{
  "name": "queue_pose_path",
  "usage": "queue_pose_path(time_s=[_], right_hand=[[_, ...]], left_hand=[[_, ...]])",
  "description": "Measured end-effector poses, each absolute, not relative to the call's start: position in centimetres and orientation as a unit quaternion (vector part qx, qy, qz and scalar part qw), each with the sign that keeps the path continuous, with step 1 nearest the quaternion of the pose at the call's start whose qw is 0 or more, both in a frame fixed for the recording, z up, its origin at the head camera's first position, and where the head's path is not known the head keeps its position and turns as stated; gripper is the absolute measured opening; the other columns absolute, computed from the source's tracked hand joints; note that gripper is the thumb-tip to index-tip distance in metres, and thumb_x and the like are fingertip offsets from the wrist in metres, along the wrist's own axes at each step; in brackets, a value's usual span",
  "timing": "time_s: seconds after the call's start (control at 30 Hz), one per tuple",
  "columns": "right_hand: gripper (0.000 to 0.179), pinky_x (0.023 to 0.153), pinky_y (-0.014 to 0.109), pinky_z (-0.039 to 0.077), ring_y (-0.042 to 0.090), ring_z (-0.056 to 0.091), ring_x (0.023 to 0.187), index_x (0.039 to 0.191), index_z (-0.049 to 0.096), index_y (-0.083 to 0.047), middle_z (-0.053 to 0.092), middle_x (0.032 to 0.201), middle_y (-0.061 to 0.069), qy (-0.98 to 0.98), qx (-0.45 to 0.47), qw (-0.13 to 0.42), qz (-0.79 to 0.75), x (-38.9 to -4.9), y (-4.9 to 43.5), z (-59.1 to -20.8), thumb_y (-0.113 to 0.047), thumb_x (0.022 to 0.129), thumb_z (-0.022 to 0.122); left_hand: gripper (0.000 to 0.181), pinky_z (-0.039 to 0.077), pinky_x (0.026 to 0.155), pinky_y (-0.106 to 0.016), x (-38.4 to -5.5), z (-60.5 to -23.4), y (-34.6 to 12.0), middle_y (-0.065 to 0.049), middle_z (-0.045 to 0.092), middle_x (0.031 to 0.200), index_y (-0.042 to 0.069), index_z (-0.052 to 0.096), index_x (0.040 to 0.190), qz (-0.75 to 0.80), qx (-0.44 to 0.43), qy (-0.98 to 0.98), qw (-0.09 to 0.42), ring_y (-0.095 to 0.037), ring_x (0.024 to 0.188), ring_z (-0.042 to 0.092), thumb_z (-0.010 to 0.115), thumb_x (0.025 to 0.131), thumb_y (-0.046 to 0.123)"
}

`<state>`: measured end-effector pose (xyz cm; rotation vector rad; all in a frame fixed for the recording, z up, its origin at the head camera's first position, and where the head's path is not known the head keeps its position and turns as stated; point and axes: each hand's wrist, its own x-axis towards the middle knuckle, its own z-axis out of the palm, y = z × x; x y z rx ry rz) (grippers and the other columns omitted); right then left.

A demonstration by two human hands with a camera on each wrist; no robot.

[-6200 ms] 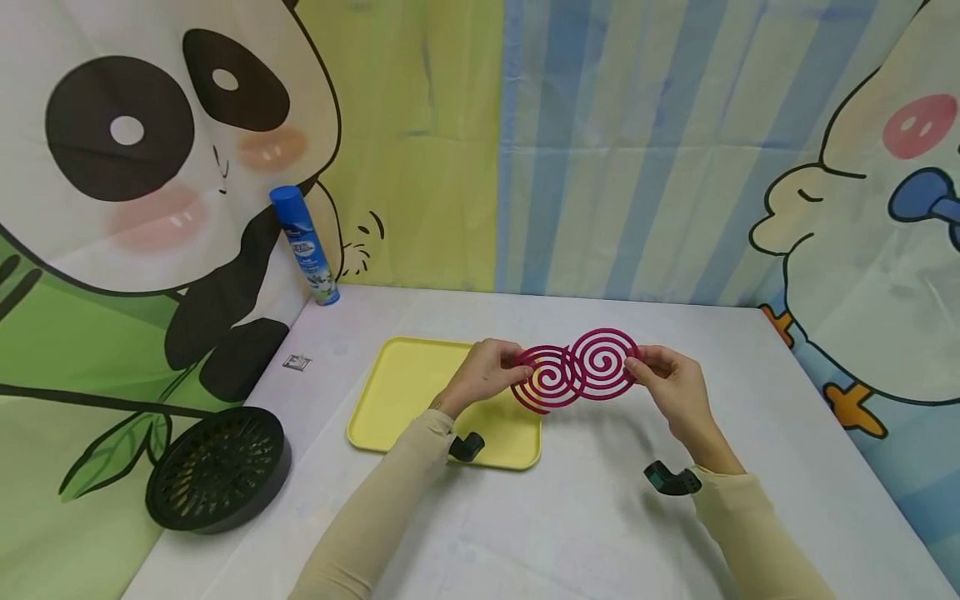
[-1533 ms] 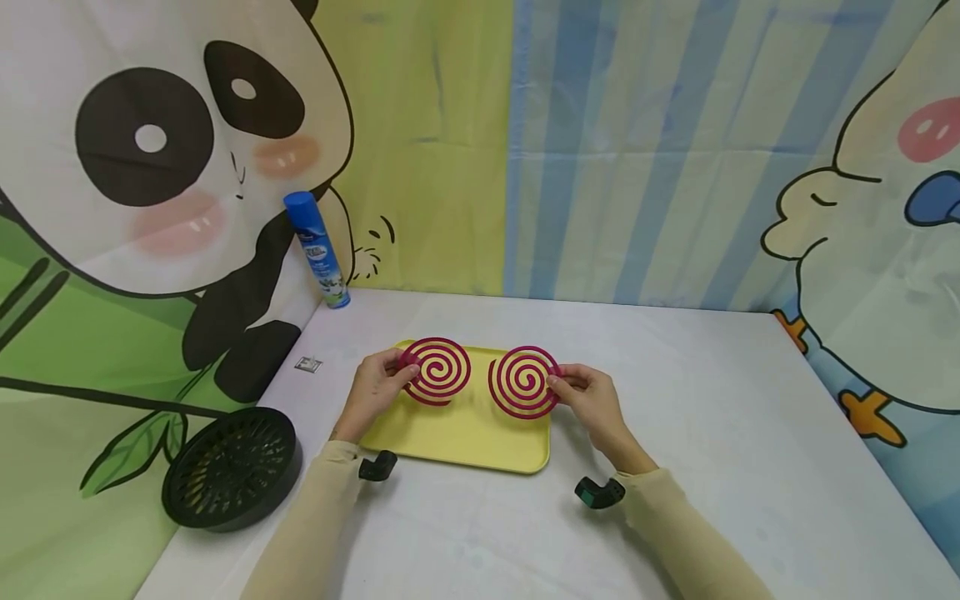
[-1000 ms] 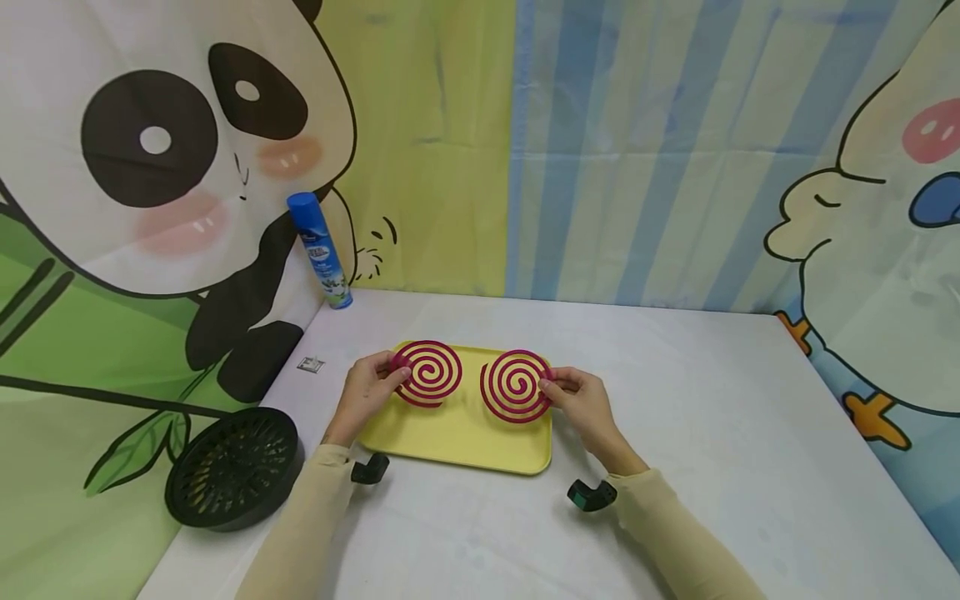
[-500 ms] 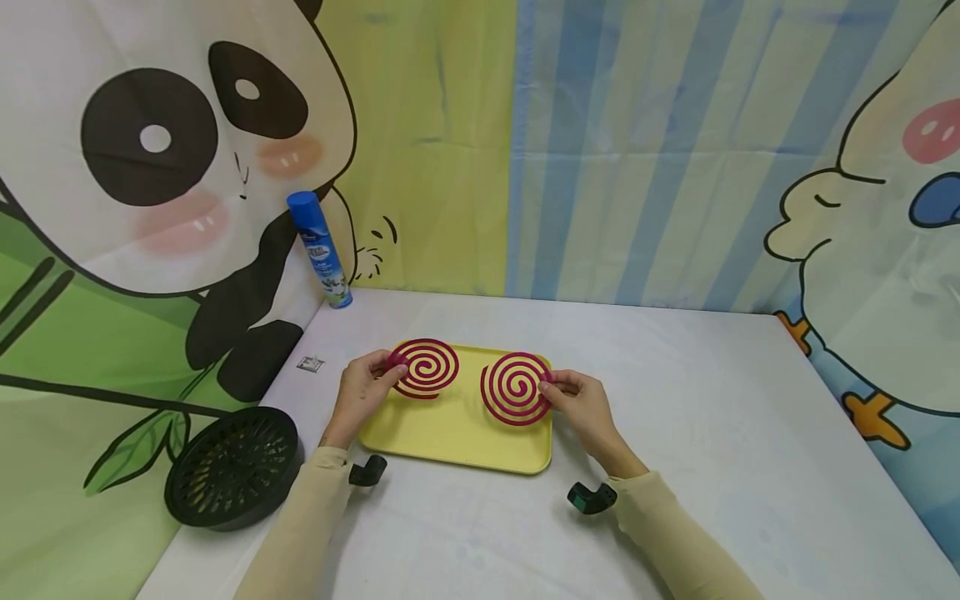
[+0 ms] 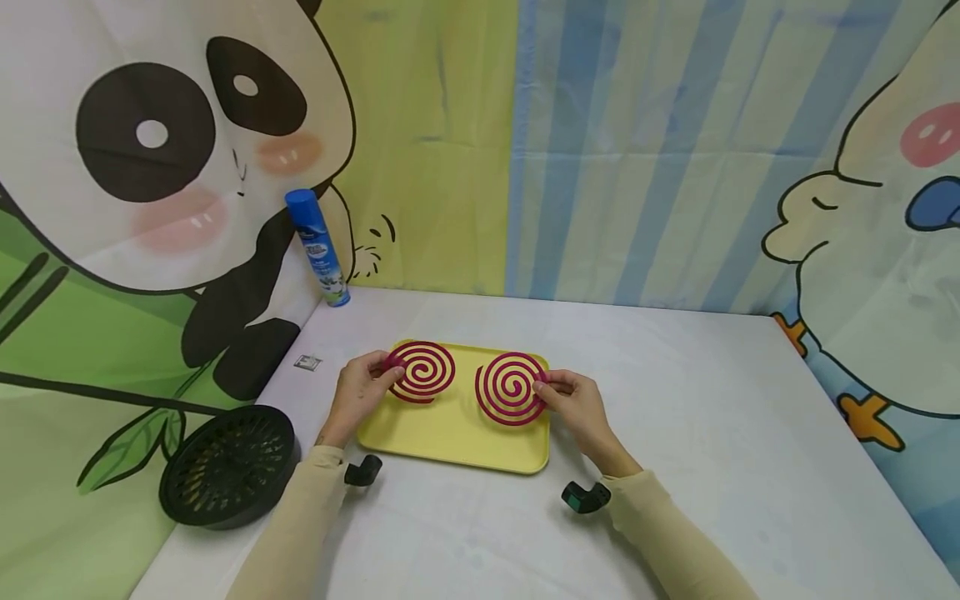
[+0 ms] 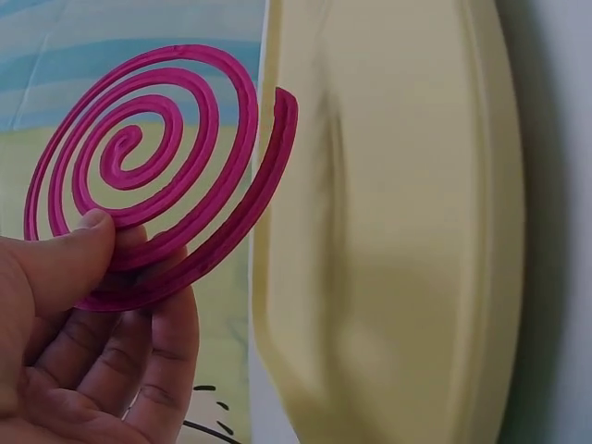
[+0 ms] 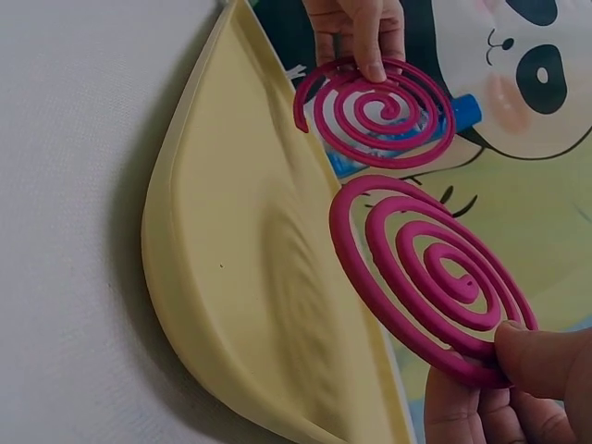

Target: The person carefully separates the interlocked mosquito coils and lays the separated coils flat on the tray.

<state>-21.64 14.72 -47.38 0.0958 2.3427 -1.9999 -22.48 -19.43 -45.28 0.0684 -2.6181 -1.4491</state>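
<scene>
My left hand [image 5: 356, 395] pinches the outer rings of a magenta mosquito coil [image 6: 208, 139], thumb on its face and fingers behind. A second magenta mosquito coil [image 7: 416, 268] is pinched at its right edge by my right hand [image 5: 581, 408]. Both spirals are held up over a yellow tray [image 5: 457, 446], side by side with a gap between them, and their shadows fall on it. In the right wrist view the left coil and the fingers on it show at the top.
A round black slotted holder [image 5: 228, 467] with a long dark handle stands at the table's left edge. Behind it, a small metal piece [image 5: 307, 362] lies on the white table [image 5: 675, 392]. A blue spray can [image 5: 318, 250] stands in the back left corner.
The two coils overlapped to the right of the tray at first; now they are apart, above it. Over the last second both hands have shifted only slightly left.
</scene>
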Motion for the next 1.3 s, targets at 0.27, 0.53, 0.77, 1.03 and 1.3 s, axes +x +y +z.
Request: queue_pose_path(time_s=[0.27, 0.53, 0.77, 1.03, 1.3], right_hand=[[0.028, 0.075, 0.023, 0.06, 0.014, 0.067, 0.084, 0.114, 0.067, 0.003, 0.069, 0.098, 0.011, 0.759, 0.037, 0.03, -0.65, -21.6, 14.2, -47.2, -0.017, 0.095, 0.073], [0.025, 0.075, 0.024, 0.06, 0.015, 0.067, 0.085, 0.111, 0.067, 0.001, 0.069, 0.099, 0.012, 0.763, 0.039, 0.035, -0.645, -21.7, 14.0, -47.5, -0.017, 0.095, 0.073], [0.024, 0.076, 0.023, 0.06, 0.014, 0.067, 0.086, 0.113, 0.069, -0.001, 0.07, 0.101, 0.011, 0.771, 0.048, 0.046, -0.634, -21.9, 13.6, -47.5, -0.017, 0.095, 0.073], [0.025, 0.073, 0.02, 0.058, 0.014, 0.065, 0.084, 0.111, 0.069, -0.001, 0.07, 0.099, 0.01, 0.779, 0.053, 0.044, -0.624, -22.0, 13.6, -47.8, -0.019, 0.094, 0.074], [0.026, 0.069, 0.02, 0.056, 0.012, 0.065, 0.082, 0.109, 0.07, -0.001, 0.07, 0.095, 0.008, 0.777, 0.06, 0.05, -0.625, -22.2, 13.4, -48.2, -0.019, 0.092, 0.076]], left_hand=[[0.023, 0.054, 0.099, -0.044, -22.6, -45.4, -20.0, -0.02, 0.07, 0.117, -0.001, 0.067, 0.117, -0.482, 0.039, -0.875, 0.019, -0.031, 0.111, 0.067, 0.065, 0.1, 0.014], [0.025, 0.056, 0.089, -0.034, -23.1, -45.8, -20.4, -0.018, 0.071, 0.115, 0.0, 0.067, 0.119, -0.471, 0.081, -0.878, -0.037, -0.023, 0.1, 0.066, 0.065, 0.1, 0.017], [0.024, 0.056, 0.075, -0.026, -23.2, -46.2, -20.5, -0.017, 0.073, 0.108, -0.001, 0.067, 0.115, -0.477, 0.089, -0.872, -0.067, -0.017, 0.088, 0.066, 0.065, 0.1, 0.017], [0.029, 0.056, 0.066, -0.027, -23.1, -46.5, -20.3, -0.015, 0.072, 0.093, -0.002, 0.065, 0.119, -0.459, 0.086, -0.882, -0.059, -0.015, 0.072, 0.064, 0.07, 0.096, 0.015], [0.039, 0.049, 0.058, -0.023, -23.0, -46.8, -20.1, -0.011, 0.067, 0.087, 0.001, 0.059, 0.128, -0.442, 0.084, -0.892, -0.046, -0.015, 0.069, 0.061, 0.072, 0.094, 0.014]])
